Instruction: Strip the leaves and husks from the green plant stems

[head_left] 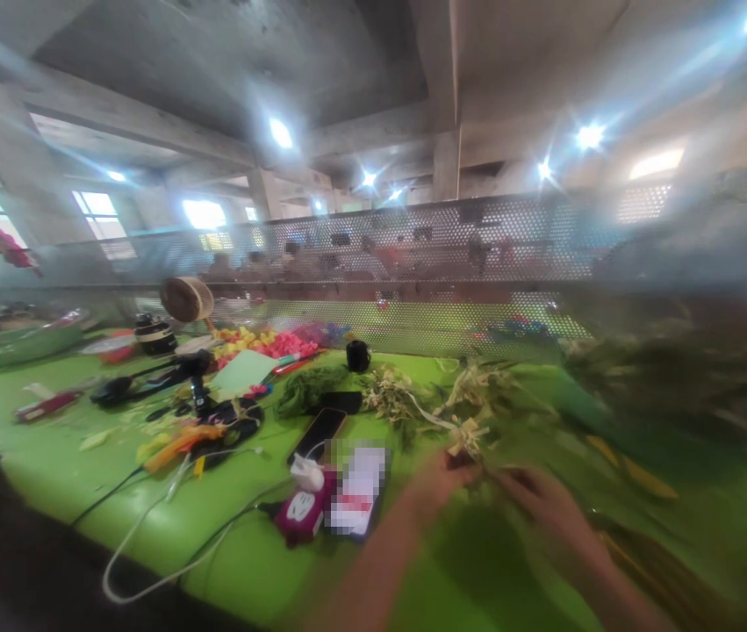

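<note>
My left hand (435,483) and my right hand (544,500) meet low in the picture over the green table (83,474). Both are blurred by motion. Between their fingertips sits a small bundle of pale straw-like strips and green leaves (469,434), and both hands pinch at it. More dried stems and greenery (399,395) lie just behind the hands. A big heap of dark green foliage (676,369) fills the right side.
A black phone (317,432), a pink device with a white plug (304,505) and cables (149,535) lie left of my hands. Farther left are a small tripod (195,377), coloured flower pieces (268,342) and a black cup (358,355). A perforated metal screen (445,237) backs the table.
</note>
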`<state>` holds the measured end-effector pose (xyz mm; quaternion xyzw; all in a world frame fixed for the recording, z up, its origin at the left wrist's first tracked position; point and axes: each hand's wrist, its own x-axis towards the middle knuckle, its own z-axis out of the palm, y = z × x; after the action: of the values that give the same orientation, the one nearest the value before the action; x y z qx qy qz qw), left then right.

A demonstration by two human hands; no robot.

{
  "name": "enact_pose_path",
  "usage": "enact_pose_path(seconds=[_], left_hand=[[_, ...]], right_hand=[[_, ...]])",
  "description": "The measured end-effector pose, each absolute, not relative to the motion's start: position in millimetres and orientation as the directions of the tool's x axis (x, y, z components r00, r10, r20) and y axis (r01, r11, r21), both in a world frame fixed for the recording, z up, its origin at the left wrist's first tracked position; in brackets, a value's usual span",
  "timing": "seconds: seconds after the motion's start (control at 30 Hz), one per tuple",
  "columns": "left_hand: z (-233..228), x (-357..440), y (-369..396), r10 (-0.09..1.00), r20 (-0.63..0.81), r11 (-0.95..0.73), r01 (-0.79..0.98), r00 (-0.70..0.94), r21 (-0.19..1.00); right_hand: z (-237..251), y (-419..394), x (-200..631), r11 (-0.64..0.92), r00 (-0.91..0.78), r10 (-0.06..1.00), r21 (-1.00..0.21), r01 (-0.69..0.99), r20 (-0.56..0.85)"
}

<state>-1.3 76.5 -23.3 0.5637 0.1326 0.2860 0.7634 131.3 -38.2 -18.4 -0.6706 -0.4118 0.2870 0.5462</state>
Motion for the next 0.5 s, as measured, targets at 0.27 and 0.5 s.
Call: enact_pose_path(seconds=[0.27,0.5], left_hand=[[-23.8,-1.7,76.3,0.578,0.069,0.175,-0.206,0.813,0.963],[-31.2,-2.4,81.2,0.589,0.025,0.141,-0.133,0.807,0.981]], right_hand=[[-18.0,-38.4,132.9,-0.069,0.544,0.837,-0.974,0.214,0.06],[-12.3,-38.5,137.6,-0.108,0.563,0.818,-0.933,0.344,0.113]])
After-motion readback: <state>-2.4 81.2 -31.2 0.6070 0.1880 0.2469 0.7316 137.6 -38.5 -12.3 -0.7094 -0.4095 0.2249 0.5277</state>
